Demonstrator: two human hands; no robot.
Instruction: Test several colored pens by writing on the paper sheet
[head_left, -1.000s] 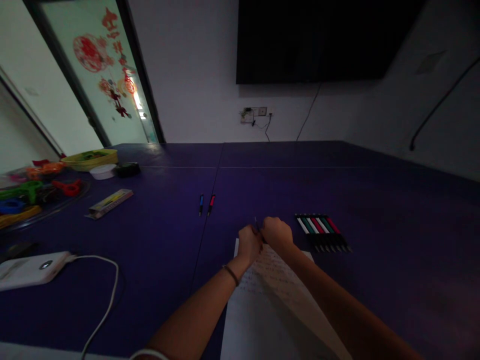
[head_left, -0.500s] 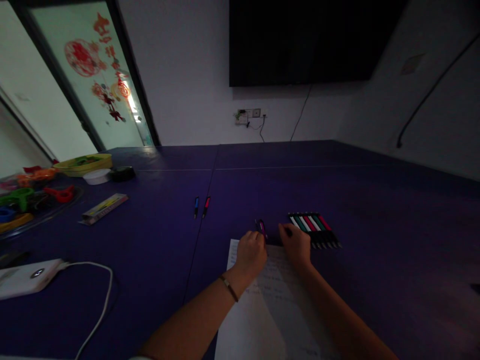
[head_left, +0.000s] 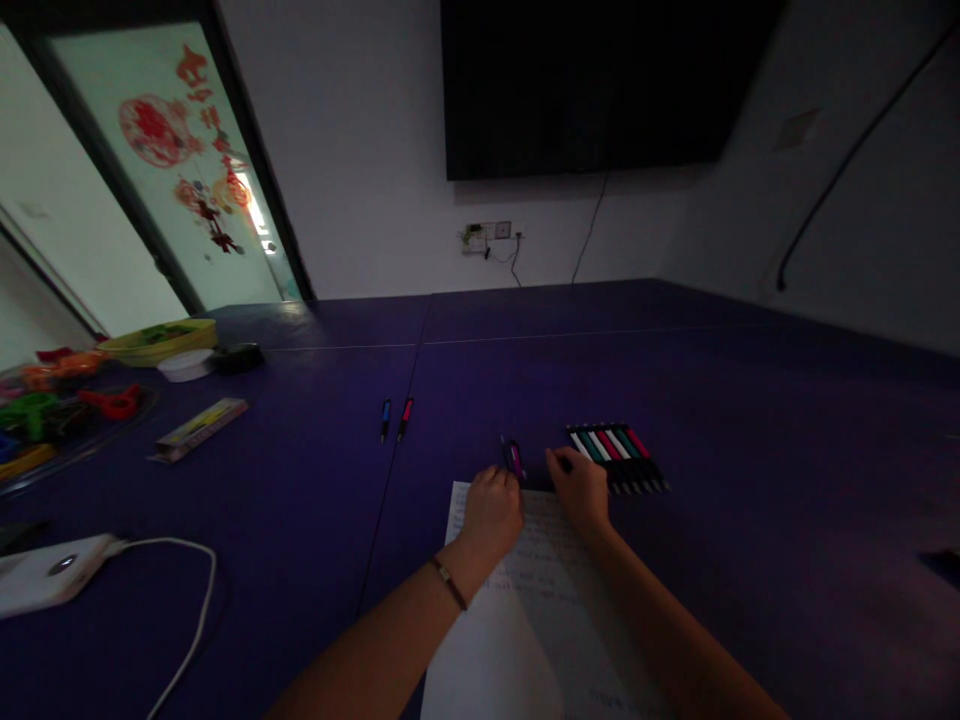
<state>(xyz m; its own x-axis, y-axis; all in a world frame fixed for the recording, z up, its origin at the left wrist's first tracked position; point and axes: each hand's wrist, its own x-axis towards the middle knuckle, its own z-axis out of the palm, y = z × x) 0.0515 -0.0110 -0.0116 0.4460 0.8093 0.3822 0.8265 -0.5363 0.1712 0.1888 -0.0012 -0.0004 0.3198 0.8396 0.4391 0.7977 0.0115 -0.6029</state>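
Observation:
My left hand [head_left: 493,512] rests over the top of a written sheet of paper [head_left: 487,640], fingers curled down. Just past its fingertips lie a purple pen [head_left: 517,459] and a thin dark pen [head_left: 505,453]; whether the fingers touch them I cannot tell. My right hand [head_left: 583,492] is closed at the paper's upper right, thumb and forefinger together, with a dark spot at the fingers that is too dim to name. Beside it is a row of several pens [head_left: 619,456] with white, green and red barrels and dark grips, partly covered by that hand.
A blue pen [head_left: 385,421] and a red pen [head_left: 405,419] lie farther left on the purple table [head_left: 315,470]. A long box [head_left: 201,428], a yellow basket [head_left: 157,345], a dish of colourful clips and a white device [head_left: 56,575] with a cable stand at the left.
The view has shifted slightly, so everything sits a little differently in the picture. My left hand has drawn back slightly from the purple pen, which shows more fully. My right hand stays closed.

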